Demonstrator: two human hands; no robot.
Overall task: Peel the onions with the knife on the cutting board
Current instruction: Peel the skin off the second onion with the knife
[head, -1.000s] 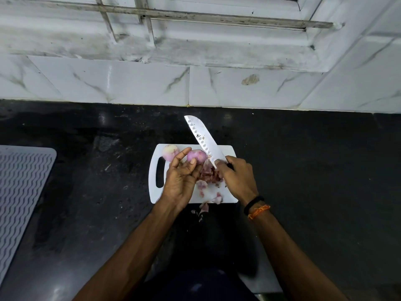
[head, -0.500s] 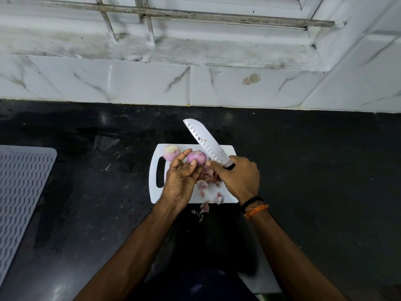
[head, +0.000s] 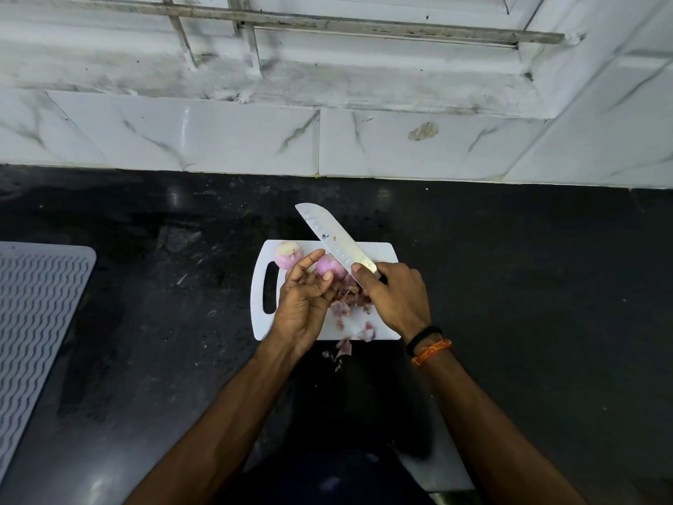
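Peeling looks well under way. Near the frame's centre, the left hand [head: 304, 304] cradles an onion [head: 329, 266] over the white cutting board [head: 378, 249], thumb and fingers curled round it; its surface shows smooth pink, so most skin seems gone. The right hand [head: 395, 295] is clamped on the handle of the knife [head: 335, 240], blade angled toward the upper left, its heel beside that onion. A second onion [head: 287, 254] sits at the board's upper left, apparently peeled. Loose skins [head: 351, 297] pile between the hands, with some [head: 344, 347] off the board's lower edge. I judge only finishing trims remain.
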